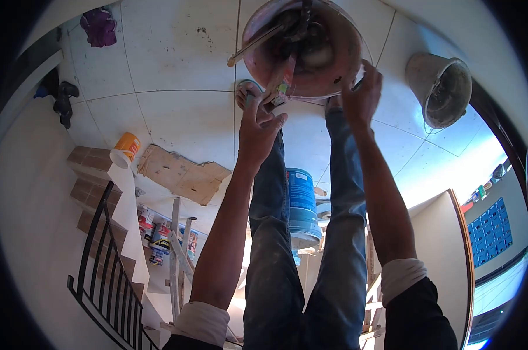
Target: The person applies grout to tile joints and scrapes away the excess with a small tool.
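Note:
A reddish round tub [264, 73] stands at the top centre, with wet material, a dark shaft and a wooden stick [255, 45] in it. My left hand [259, 131] is at the tub's near left side, its fingers curled round the lower end of a paint-smeared, red strip-like tool [287, 73] that leans over the rim. At the right side of the tub, my right hand [362, 96] holds the rim with bent fingers. Part of that contact is hidden. My feet are close to the tub, one on each side.
A dirty bucket [421, 76] stands to the right. Blue stacked buckets [302, 192] show between my legs. At left are an orange-and-white tub [126, 149], flattened cardboard [182, 175], a purple cloth [99, 27], stairs and a black railing [103, 245].

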`<control>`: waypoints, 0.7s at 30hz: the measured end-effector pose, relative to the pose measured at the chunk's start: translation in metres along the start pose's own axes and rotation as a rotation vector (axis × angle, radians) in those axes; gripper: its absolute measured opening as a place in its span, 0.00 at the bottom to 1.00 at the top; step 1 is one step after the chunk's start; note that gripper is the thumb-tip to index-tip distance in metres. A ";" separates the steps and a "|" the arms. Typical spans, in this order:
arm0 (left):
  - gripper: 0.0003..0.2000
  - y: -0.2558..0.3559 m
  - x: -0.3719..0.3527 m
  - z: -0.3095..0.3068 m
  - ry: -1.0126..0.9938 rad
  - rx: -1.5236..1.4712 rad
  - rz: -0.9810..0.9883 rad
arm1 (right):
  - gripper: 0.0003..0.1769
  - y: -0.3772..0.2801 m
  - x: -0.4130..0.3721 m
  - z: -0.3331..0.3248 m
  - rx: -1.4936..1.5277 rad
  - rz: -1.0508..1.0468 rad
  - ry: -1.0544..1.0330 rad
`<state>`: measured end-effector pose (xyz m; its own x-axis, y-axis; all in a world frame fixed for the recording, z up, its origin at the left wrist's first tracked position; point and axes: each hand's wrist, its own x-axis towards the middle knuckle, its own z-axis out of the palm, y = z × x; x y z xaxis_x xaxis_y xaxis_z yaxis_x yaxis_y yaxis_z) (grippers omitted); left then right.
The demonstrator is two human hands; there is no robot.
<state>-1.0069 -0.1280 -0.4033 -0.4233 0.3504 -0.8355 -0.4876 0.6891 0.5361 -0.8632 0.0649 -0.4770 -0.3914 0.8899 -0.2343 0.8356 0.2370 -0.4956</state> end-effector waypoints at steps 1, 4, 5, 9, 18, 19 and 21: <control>0.28 0.000 -0.003 -0.001 0.086 0.256 0.095 | 0.29 0.013 0.005 -0.002 0.000 0.058 0.049; 0.27 0.020 -0.007 -0.005 0.226 0.533 0.268 | 0.24 0.038 0.020 0.000 -0.006 0.184 0.084; 0.26 0.028 -0.007 -0.007 0.272 0.554 0.349 | 0.23 0.028 0.026 -0.005 -0.075 0.092 0.152; 0.25 0.039 -0.002 -0.009 0.275 0.450 0.335 | 0.24 -0.020 0.059 0.007 0.199 -0.145 0.050; 0.21 0.033 0.004 -0.008 0.257 0.305 0.199 | 0.22 -0.117 0.144 0.062 0.324 -0.251 0.134; 0.23 0.031 0.007 -0.009 0.243 0.319 0.184 | 0.15 -0.121 0.143 0.055 0.441 -0.199 0.018; 0.24 0.031 0.014 -0.008 0.232 0.320 0.169 | 0.15 -0.128 0.124 0.026 0.387 -0.142 -0.187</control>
<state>-1.0338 -0.1068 -0.3980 -0.6555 0.3487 -0.6699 -0.1503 0.8090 0.5682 -1.0291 0.1345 -0.4641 -0.5848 0.7646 -0.2708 0.5767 0.1571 -0.8017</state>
